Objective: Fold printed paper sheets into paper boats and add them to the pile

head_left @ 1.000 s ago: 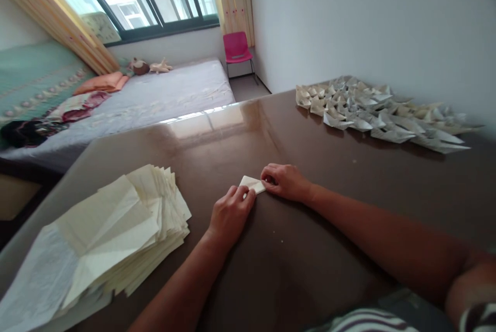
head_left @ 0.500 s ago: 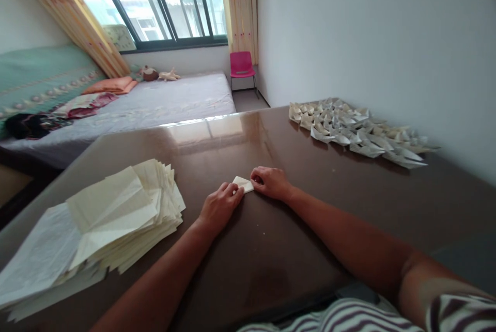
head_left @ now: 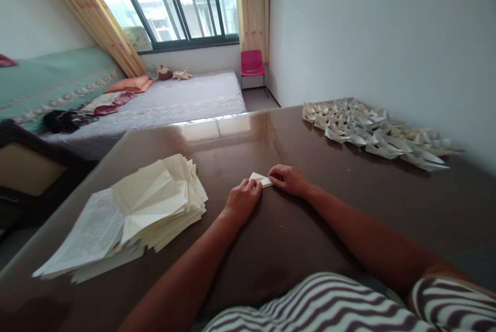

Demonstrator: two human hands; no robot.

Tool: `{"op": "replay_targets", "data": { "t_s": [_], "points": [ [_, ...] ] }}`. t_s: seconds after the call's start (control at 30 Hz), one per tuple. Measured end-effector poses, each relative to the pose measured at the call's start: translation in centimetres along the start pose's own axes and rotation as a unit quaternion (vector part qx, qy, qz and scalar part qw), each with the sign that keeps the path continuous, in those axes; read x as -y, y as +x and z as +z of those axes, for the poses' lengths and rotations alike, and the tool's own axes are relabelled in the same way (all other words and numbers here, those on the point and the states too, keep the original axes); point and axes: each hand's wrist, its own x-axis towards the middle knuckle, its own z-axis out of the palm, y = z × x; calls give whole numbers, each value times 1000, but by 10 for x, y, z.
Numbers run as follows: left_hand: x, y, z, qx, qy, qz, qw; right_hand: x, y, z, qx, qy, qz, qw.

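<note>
A small folded piece of cream paper (head_left: 260,178) lies on the brown table between my two hands. My left hand (head_left: 243,199) grips its left side, the fingers bent over the paper. At its right corner, my right hand (head_left: 290,179) pinches the edge with curled fingers. The fingers hide both ends of the paper. To the left of my hands lies a thick stack of creased paper sheets (head_left: 158,199), cream on top with a whiter printed sheet at its near left.
Many folded paper boats (head_left: 372,133) stand in rows at the table's far right, near the white wall. Beyond the glossy brown table (head_left: 232,151) are a bed (head_left: 205,92) and a pink chair (head_left: 252,63). A dark wooden chair (head_left: 34,167) stands at left.
The camera view has turned slightly left, so everything sits further right in the picture. Both hands stay on the folded paper, with little visible change in their grip.
</note>
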Motion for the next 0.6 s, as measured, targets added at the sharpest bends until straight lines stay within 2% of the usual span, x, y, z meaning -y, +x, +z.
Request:
{"op": "replay_targets", "data": {
  "t_s": [0.27,0.43,0.6],
  "points": [
    [-4,13,-2,7,-11,10,1000,-3,-1,-2,5,7,-5,1000],
    [-3,14,-2,4,-18,27,999,-8,1,-6,-4,76,-12,997],
    [1,12,1,-27,7,53,998,-6,1,-9,-1,73,-15,997]
  ]
}}
